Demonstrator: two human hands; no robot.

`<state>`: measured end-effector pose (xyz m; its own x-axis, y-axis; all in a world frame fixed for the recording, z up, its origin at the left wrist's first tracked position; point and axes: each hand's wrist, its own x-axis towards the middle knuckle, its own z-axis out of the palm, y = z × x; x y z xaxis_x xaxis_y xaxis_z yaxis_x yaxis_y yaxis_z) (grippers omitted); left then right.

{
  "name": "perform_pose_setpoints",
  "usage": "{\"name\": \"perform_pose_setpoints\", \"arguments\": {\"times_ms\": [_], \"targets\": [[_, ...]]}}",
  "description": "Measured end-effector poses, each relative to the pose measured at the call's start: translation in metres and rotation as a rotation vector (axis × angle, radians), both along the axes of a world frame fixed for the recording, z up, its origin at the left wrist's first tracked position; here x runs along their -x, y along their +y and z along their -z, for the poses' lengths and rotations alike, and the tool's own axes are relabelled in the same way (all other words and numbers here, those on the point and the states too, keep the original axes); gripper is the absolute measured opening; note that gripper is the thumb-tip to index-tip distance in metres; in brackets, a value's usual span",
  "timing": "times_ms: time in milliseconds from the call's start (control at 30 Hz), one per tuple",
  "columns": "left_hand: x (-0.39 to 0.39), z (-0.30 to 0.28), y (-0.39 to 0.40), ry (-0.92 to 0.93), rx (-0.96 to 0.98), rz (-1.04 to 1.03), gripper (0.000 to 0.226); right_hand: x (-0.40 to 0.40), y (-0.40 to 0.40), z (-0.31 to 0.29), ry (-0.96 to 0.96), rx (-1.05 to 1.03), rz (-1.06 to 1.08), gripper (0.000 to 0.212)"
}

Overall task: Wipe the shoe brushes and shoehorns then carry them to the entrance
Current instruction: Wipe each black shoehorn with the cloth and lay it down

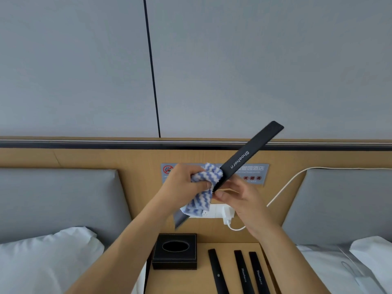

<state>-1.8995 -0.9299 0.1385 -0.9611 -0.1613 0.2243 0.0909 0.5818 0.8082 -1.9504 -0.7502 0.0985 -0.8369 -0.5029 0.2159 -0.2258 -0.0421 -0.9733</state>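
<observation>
The left hand (186,183) grips a bunched blue-and-white cloth (203,187), fingers curled around it, pressing it against the lower part of a black shoehorn (248,155). The right hand (237,198) pinches that shoehorn's lower end between thumb and fingers, so it slants up to the far right, above the bedside table (201,279). On the table lie 3 more black strips (244,272) side by side, right of a black tissue box (175,251).
</observation>
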Motion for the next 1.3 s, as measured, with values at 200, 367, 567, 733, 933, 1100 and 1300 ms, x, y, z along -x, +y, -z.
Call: {"name": "perform_pose_setpoints", "arguments": {"times_ms": [200,367,567,733,933,1100,1300], "targets": [[-0.009,0.006,-0.006,-0.107,-0.304,0.134,0.007,-0.002,-0.005,-0.003,-0.028,-0.027,0.04,0.031],[-0.012,0.015,-0.008,-0.11,-0.384,0.049,0.013,-0.005,-0.008,-0.006,-0.095,-0.148,0.082,0.029],[-0.012,0.021,-0.008,-0.12,-0.428,-0.052,0.009,-0.007,-0.003,-0.005,-0.414,0.008,-0.041,0.014],[-0.012,0.023,-0.009,-0.092,-0.398,-0.118,0.006,-0.006,0.0,-0.004,-0.448,0.038,-0.047,0.017],[-0.013,0.01,-0.012,0.169,-0.104,-0.33,0.005,-0.003,0.006,-0.008,-0.394,0.051,-0.017,0.038],[-0.014,-0.014,0.003,0.493,0.184,-0.333,0.016,-0.003,0.004,-0.009,-0.365,0.037,-0.008,0.033],[-0.01,-0.017,0.025,0.537,0.422,-0.156,0.025,-0.003,-0.001,-0.014,-0.335,0.047,-0.04,0.034]]}}
